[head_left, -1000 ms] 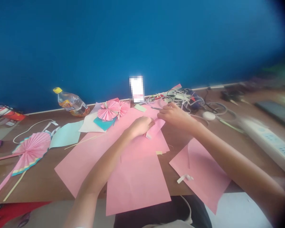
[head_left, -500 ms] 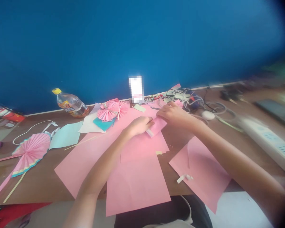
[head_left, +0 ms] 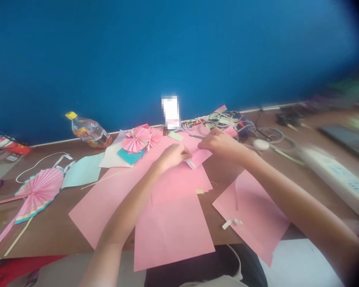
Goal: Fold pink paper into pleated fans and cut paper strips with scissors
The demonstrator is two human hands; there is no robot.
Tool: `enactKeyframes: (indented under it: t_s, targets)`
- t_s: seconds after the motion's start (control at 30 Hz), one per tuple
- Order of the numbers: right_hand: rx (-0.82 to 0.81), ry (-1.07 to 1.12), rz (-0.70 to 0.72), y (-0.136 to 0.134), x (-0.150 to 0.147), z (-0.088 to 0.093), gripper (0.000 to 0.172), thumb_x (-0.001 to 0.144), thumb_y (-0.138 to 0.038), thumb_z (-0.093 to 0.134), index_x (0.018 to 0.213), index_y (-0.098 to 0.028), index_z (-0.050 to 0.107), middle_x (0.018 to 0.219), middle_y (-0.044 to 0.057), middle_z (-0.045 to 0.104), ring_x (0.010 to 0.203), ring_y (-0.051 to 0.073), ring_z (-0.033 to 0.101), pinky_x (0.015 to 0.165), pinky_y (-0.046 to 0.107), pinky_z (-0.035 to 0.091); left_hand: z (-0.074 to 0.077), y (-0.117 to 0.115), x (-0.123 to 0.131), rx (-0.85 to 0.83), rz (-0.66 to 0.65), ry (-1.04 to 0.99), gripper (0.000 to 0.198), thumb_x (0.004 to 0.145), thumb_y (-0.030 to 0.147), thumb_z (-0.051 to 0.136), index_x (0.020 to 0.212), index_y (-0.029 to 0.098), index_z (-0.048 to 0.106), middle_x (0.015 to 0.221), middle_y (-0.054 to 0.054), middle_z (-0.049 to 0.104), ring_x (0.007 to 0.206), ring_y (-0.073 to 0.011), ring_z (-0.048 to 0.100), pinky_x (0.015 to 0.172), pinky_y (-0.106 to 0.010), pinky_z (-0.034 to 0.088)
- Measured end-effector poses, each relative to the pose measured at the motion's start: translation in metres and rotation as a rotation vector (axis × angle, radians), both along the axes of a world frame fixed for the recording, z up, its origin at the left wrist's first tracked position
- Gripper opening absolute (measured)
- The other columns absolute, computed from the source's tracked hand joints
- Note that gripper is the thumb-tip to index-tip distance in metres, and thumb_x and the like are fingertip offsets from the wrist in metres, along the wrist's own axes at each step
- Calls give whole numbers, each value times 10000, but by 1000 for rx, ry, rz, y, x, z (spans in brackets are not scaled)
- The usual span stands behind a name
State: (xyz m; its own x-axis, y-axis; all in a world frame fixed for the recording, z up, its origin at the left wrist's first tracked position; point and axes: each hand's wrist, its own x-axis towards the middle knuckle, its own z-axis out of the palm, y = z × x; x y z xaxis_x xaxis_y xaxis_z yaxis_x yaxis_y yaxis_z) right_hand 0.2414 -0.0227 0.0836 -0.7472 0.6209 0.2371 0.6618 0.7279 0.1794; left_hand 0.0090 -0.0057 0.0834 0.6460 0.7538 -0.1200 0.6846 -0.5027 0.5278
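Note:
A small piece of pink paper (head_left: 201,156) is held up between my two hands, above larger pink sheets. My left hand (head_left: 174,155) is closed in a pinch at its left edge, by a pale strip (head_left: 190,163). My right hand (head_left: 217,142) is closed on the paper's upper right side, fingertips partly hidden. A thin dark pointed object (head_left: 196,136) sticks out to the left of the right hand; its kind is not clear. Beneath lie a large pink sheet (head_left: 173,235) and another pink sheet (head_left: 254,215) under my right forearm.
Pleated pink paper rosettes (head_left: 136,139) sit on papers at the back left, beside a bottle (head_left: 91,131) with a yellow cap. A pink paper fan (head_left: 42,189) lies far left. Paper scraps and cables (head_left: 227,119) are heaped behind my right hand. A power strip (head_left: 341,175) stands right.
The left hand's fingers have lifted slightly along the small paper's edge, and the paper has shifted a little to the right. The right hand stays almost in place.

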Motion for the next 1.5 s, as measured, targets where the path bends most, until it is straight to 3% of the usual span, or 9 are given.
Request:
enactKeyframes:
  t_s: [0.2, 0.43, 0.67, 0.83, 0.93, 1.07, 1.27, 1.37, 1.5]
  targets:
    - [18, -16, -4, -4, -5, 1, 269, 839, -21, 443, 891, -170, 660, 714, 55, 663, 714, 200, 551, 769, 334, 251, -1, -1, 4, 117, -7, 38, 316, 886, 362, 509, 656, 177, 622, 608, -19, 589, 564, -148, 486, 558, -288, 250]
    - [-108, 37, 55, 2, -1, -3, 334, 854, -5, 402, 925, -182, 677, 762, 54, 694, 691, 186, 558, 759, 323, 283, 2, -1, 6, 176, -111, 97, 354, 949, 382, 442, 706, 181, 604, 662, -34, 644, 592, -161, 544, 560, -278, 276]
    - [-164, 26, -100, -3, 11, 15, 337, 771, -1, 433, 927, -189, 665, 797, 72, 683, 708, 203, 548, 676, 306, 267, 9, 21, -14, 298, -135, 227, 352, 945, 405, 488, 722, 173, 632, 738, -63, 672, 708, -190, 610, 591, -273, 329]
    - [-78, 39, -195, -3, 3, 2, 295, 812, -43, 426, 891, -203, 661, 673, 43, 632, 605, 172, 478, 603, 307, 190, 20, 16, -16, 336, -100, 172, 349, 996, 404, 388, 974, 181, 656, 964, -83, 710, 842, -196, 653, 662, -262, 407]
    - [-24, 57, -169, -2, -2, -5, 288, 817, -47, 440, 906, -207, 663, 677, 33, 627, 612, 167, 471, 610, 305, 195, 14, 8, -8, 391, -152, 213, 325, 974, 430, 445, 1089, 188, 630, 947, -86, 709, 828, -211, 665, 651, -269, 424]
    - [70, 72, -97, -3, -3, -3, 293, 825, -45, 459, 977, -187, 664, 715, 37, 631, 655, 171, 488, 660, 305, 239, 0, 12, -6, 637, -163, 272, 243, 979, 195, 417, 1044, 160, 649, 842, -90, 701, 811, -220, 668, 679, -294, 448]
    - [174, 69, -131, -3, 2, 3, 300, 856, -66, 462, 1067, -157, 654, 789, 70, 664, 768, 211, 536, 694, 332, 262, -11, 31, -20, 936, -140, 85, 256, 943, 96, 462, 1118, 149, 641, 1110, -105, 699, 1048, -211, 631, 892, -332, 473]
    - [175, 36, -152, 0, 3, -1, 357, 845, -29, 455, 1123, -155, 640, 857, 89, 682, 835, 224, 553, 718, 340, 274, -16, 37, -27, 934, -134, 89, 302, 957, 90, 417, 1178, 138, 617, 1174, -125, 674, 1112, -222, 597, 941, -357, 448]
    - [22, -47, -185, 3, 5, -9, 288, 824, -11, 482, 985, -169, 660, 840, 87, 683, 776, 207, 568, 674, 330, 277, -22, 44, -35, 713, -183, 181, 301, 940, 86, 429, 1142, 162, 639, 1137, -128, 670, 1116, -227, 579, 950, -360, 433]
